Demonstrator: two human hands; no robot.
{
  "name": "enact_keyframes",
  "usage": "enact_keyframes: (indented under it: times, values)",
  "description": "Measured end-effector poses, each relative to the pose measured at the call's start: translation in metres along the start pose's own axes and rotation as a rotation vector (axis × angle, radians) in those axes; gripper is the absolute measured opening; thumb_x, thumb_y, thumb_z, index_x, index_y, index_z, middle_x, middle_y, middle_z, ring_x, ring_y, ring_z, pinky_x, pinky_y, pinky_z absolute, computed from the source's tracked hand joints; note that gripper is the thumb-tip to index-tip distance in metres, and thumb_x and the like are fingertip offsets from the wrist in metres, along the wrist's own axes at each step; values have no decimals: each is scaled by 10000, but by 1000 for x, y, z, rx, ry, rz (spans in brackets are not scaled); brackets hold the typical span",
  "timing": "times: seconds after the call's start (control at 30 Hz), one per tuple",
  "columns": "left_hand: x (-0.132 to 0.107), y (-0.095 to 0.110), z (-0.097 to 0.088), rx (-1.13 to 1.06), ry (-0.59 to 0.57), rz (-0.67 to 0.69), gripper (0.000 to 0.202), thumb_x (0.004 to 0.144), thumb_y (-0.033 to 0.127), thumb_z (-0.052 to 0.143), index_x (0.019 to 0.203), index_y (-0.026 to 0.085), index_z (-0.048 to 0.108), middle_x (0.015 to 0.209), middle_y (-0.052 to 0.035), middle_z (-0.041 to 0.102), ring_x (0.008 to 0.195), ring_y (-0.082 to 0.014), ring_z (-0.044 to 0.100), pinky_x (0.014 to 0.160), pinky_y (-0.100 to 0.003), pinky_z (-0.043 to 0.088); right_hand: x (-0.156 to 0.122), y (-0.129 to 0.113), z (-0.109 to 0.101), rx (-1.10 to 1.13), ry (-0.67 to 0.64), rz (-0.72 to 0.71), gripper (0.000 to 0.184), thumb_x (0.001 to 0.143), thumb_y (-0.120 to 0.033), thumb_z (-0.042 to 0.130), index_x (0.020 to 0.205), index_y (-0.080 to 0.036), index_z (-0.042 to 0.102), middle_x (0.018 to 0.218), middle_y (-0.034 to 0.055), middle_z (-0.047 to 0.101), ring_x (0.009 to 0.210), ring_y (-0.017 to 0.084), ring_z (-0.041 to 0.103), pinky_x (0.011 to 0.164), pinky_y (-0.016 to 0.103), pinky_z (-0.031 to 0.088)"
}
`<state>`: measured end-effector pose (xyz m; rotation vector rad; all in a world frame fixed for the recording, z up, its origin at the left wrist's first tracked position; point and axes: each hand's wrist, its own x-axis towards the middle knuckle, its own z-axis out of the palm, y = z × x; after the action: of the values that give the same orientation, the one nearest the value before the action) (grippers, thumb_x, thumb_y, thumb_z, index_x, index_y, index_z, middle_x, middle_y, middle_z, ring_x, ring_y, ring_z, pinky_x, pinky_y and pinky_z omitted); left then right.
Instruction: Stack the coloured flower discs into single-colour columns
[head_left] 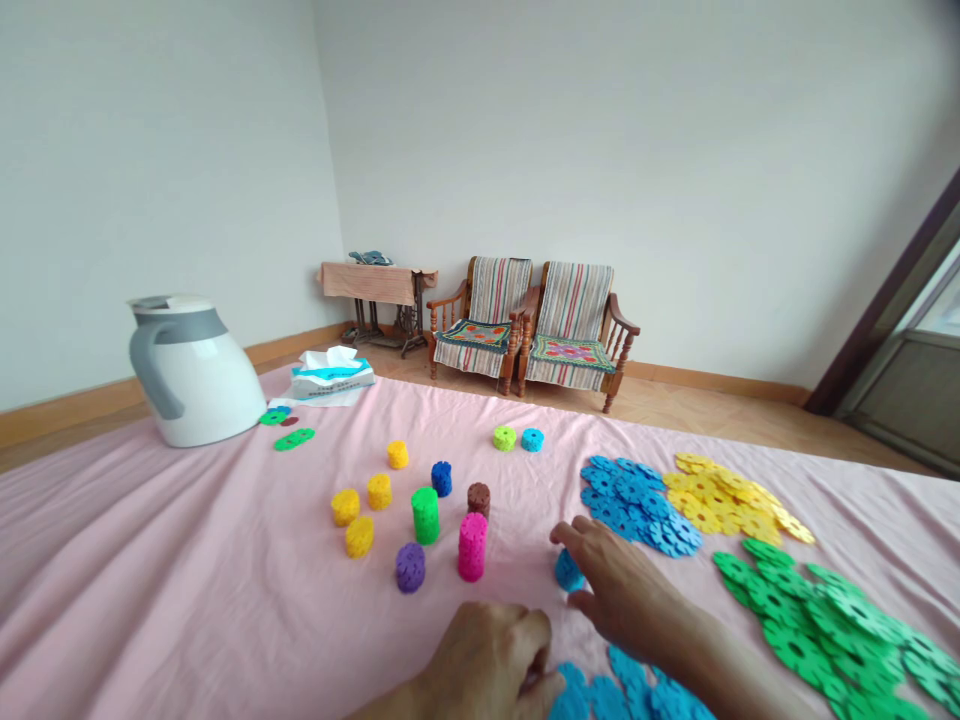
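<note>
My right hand has its thumb and fingers around a short stack of blue flower-shaped discs on the pink cloth. My left hand is closed, its fingers curled beside loose light-blue discs at the bottom edge; whatever it may hold is hidden. To the left of my right hand stand a tall pink stack, a brown stack, a green stack, a purple stack and a dark-blue stack. Several yellow stacks are further left.
Spread piles of blue discs, yellow discs and green discs lie on the right. Lime and blue stacks stand farther back. At left are a white jug, a tissue pack and loose green discs.
</note>
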<state>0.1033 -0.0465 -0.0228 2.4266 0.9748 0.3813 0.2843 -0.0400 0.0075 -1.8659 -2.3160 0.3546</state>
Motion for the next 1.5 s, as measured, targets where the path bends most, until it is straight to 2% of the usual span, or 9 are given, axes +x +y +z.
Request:
enact_keyframes:
  times: [0.13, 0.23, 0.33, 0.47, 0.7, 0.93, 1.1, 1.3, 1.5]
  values:
    - [1, 2, -4, -1, -5, -3, 73, 760, 183, 573, 693, 177, 604, 666, 4, 648, 597, -135, 585, 525, -204, 354, 0, 1, 1, 36, -33, 7, 412, 692, -56, 565, 1091, -158, 574, 1093, 133, 593, 1059, 235, 550, 885, 329, 405]
    - [1, 1, -5, 15, -2, -2, 65, 755, 176, 578, 696, 176, 605, 668, 4, 651, 600, -134, 587, 528, -203, 355, 3, 1, 1, 53, -33, -2, 351, 685, -38, 502, 1012, -129, 589, 1050, 139, 588, 1001, 218, 559, 855, 307, 402]
    - [1, -1, -2, 14, 3, -2, 59, 755, 185, 586, 702, 177, 611, 677, 4, 658, 600, -133, 587, 533, -200, 360, 9, 3, 2, 63, -19, -22, 306, 658, -42, 488, 933, -121, 596, 1003, 129, 595, 957, 209, 554, 834, 291, 393]
    - [2, -2, -1, 27, -5, 0, 62, 760, 201, 598, 709, 175, 620, 685, 1, 662, 594, -133, 582, 529, -196, 364, 18, 2, 5, 40, -24, -41, 287, 654, -65, 490, 918, -116, 593, 998, 129, 599, 941, 211, 550, 822, 285, 385]
    - [4, -3, -3, 49, -69, -3, 66, 751, 231, 640, 734, 168, 630, 707, 7, 669, 584, -119, 584, 530, -172, 375, 52, -7, 10, -32, -48, -77, 299, 673, -107, 519, 960, -101, 599, 1005, 144, 606, 965, 230, 557, 826, 289, 385]
    - [5, -7, -3, 82, -82, 8, 99, 761, 265, 668, 746, 174, 631, 717, 9, 678, 603, -125, 599, 521, -169, 354, 81, -20, 5, -49, -75, -89, 299, 668, -116, 549, 957, -99, 625, 982, 157, 622, 962, 253, 571, 794, 296, 395]
    - [4, -7, -4, 100, -95, 14, 99, 763, 269, 674, 752, 179, 635, 735, 8, 686, 620, -133, 615, 520, -170, 355, 82, -17, 3, -31, -73, -85, 338, 656, -131, 573, 987, -99, 630, 998, 160, 618, 982, 265, 571, 804, 305, 403]
    - [4, -8, -2, 129, -87, 24, 90, 779, 269, 663, 775, 180, 648, 747, -1, 698, 641, -147, 636, 548, -182, 386, 73, -3, 8, 38, -16, -71, 534, 672, -199, 625, 1193, -104, 563, 1077, 144, 609, 970, 235, 589, 838, 307, 428]
    - [4, -9, 1, 130, -83, 32, 79, 764, 251, 675, 770, 178, 646, 767, -6, 707, 642, -147, 645, 554, -182, 399, 61, 4, 10, 193, 108, -124, 476, 747, -173, 556, 1221, -142, 573, 1103, 121, 635, 816, 176, 635, 842, 325, 444]
